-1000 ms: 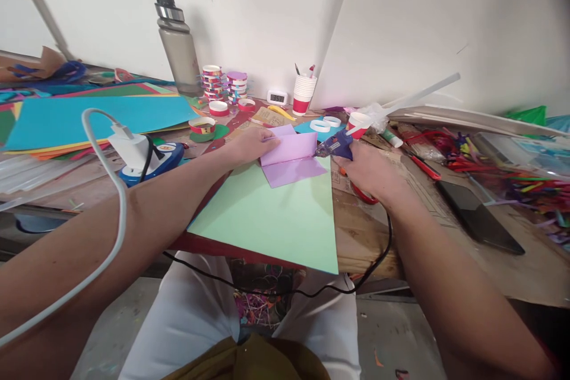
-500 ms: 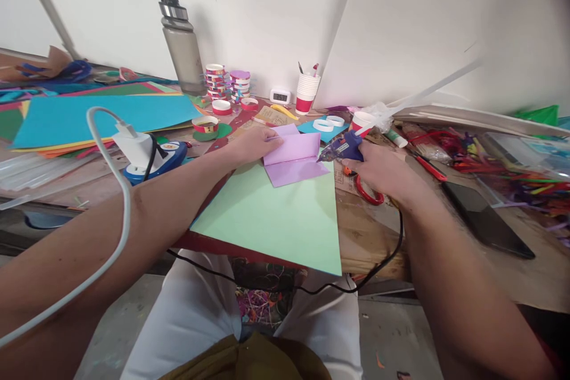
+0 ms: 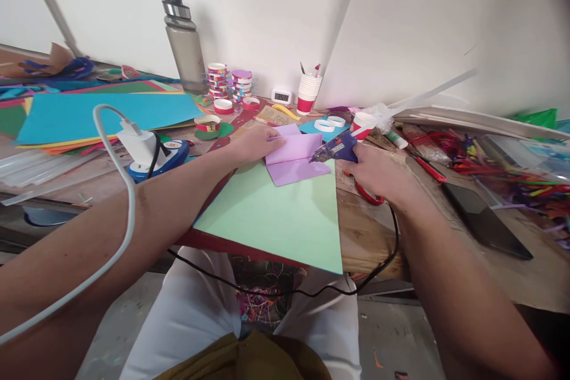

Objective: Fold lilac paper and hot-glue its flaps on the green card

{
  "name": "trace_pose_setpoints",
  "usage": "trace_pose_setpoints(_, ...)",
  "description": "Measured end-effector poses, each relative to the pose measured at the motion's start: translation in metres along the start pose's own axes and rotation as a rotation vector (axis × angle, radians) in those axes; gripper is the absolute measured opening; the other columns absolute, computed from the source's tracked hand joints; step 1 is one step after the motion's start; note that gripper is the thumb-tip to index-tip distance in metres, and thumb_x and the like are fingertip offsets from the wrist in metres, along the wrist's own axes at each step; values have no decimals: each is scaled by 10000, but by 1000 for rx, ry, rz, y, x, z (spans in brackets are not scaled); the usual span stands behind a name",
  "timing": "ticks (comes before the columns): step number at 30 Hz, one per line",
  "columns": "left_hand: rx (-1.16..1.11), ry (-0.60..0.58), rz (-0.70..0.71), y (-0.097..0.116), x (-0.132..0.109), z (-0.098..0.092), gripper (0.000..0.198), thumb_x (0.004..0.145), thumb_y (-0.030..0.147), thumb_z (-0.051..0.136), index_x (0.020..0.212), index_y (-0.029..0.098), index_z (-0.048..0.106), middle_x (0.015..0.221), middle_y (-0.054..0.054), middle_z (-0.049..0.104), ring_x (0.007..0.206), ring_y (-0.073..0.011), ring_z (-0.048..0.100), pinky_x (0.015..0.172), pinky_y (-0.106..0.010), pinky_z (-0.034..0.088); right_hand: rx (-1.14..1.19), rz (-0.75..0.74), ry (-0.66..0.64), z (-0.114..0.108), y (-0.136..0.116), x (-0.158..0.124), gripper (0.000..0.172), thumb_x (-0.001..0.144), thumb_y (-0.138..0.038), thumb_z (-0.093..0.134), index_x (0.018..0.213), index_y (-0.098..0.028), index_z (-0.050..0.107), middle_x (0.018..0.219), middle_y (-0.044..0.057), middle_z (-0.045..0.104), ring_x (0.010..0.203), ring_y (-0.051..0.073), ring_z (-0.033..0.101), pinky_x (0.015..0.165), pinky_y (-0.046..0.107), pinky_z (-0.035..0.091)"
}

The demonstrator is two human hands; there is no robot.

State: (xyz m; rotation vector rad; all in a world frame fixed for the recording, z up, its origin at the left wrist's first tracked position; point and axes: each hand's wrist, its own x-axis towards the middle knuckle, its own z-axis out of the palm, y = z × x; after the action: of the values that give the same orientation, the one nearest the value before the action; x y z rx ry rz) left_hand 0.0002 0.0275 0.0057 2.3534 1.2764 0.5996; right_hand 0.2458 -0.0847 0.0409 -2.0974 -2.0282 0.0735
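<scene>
My left hand (image 3: 262, 143) is closed on the left edge of a folded purple paper (image 3: 297, 172), keeping its upper flap raised. Under that paper lies a light green sheet (image 3: 276, 219). In my right hand (image 3: 371, 169) is a dark blue glue gun (image 3: 335, 148), gripped by its handle. A long clear glue stick (image 3: 431, 93) sticks out of the back of it. The gun's nozzle is just above or at the purple paper's fold, on the right side; whether they touch I cannot tell. Red-handled scissors (image 3: 370, 196) lie partly hidden below my right hand.
A bottle (image 3: 184, 53), a stack of cups (image 3: 308, 95) with pens and a small clock (image 3: 281, 96) stand by the wall. Coloured sheets (image 3: 107, 113) and a power socket (image 3: 155, 160) are at left. A phone (image 3: 487, 219) lies right. The gun's black cable (image 3: 312, 293) hangs across my lap.
My right hand has moved the glue gun slightly left along the purple paper's fold. My left hand keeps its grip on the paper. The camera view has shifted a little.
</scene>
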Motion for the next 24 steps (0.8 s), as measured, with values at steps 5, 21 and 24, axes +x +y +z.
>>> trace_pose_setpoints(5, 1, -3, 10, -2, 1, 1, 334, 841, 451, 471, 754, 170, 629, 726, -12, 625, 685, -153, 557, 548, -221, 356, 10, 32, 25, 3, 1, 1, 263, 863, -379, 491, 949, -153, 595, 1016, 174, 679, 893, 286, 626, 654, 306, 409)
trace_pose_setpoints(21, -11, -21, -23, 2, -1, 0, 353, 826, 479, 476, 723, 174, 621, 683, -7, 591, 659, -157, 542, 541, -238, 347, 85, -11, -18, 8, -4, 1, 277, 865, -374, 484, 990, -152, 593, 1025, 169, 680, 892, 281, 624, 708, 334, 434)
trace_pose_setpoints(24, -51, -28, -31, 2, -3, -1, 366, 811, 504, 484, 734, 175, 625, 663, -3, 581, 637, -154, 532, 529, -241, 338, 144, -67, -53, 11, -15, -3, 280, 868, -407, 493, 994, -180, 600, 983, 127, 689, 857, 257, 620, 695, 317, 437)
